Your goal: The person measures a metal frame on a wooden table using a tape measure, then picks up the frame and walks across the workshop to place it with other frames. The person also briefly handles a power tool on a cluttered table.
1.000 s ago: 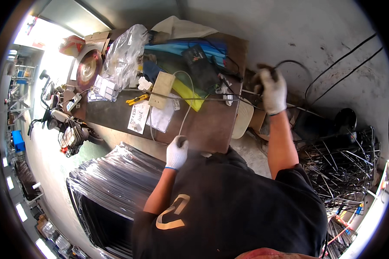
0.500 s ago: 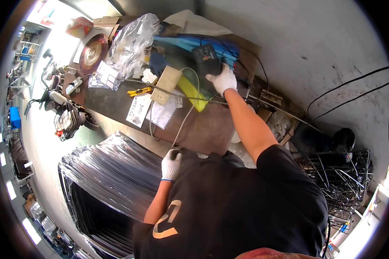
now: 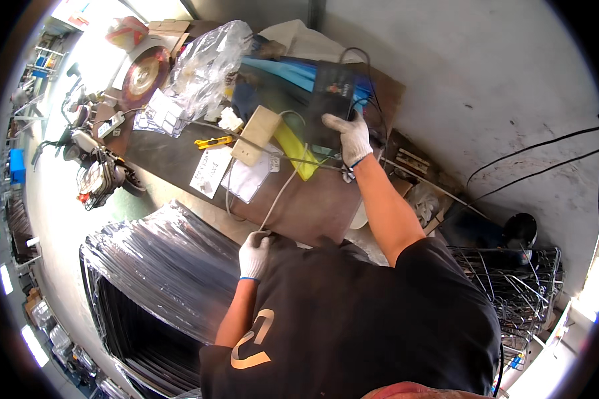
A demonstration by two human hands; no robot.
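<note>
- Left hand (image 3: 254, 256), white-gloved: fingers curled and pressed together, pinching the grey cord (image 3: 281, 189) near the front edge of the table (image 3: 313, 216). Same hold as half a second ago; position nearly the same.
- Cord: rises from the left hand over the tabletop. One second ago it bowed more; it now runs straighter up to its bend.
- Right hand (image 3: 351, 138), also white-gloved: gripping the lower right part of the black flat box (image 3: 329, 93). Thumb lies across the box face, pointing left; the other fingers are largely hidden at the edge.
- Right hand, change: one second ago it was off the table's right side, blurred; half a second ago it had reached the box's lower right corner.
- Box: at the back right of the table, in front of the blue material (image 3: 293, 76). It has shifted to the right and stands larger in view than half a second ago. Whether it is fully clear of the things beneath cannot be told.
- Black cable (image 3: 359, 50): now arches above the box's upper right corner; the arch was lower before.
- Unchanged on the table: cream block (image 3: 256, 135), yellow strip (image 3: 293, 151), yellow cutter (image 3: 214, 141).
</note>
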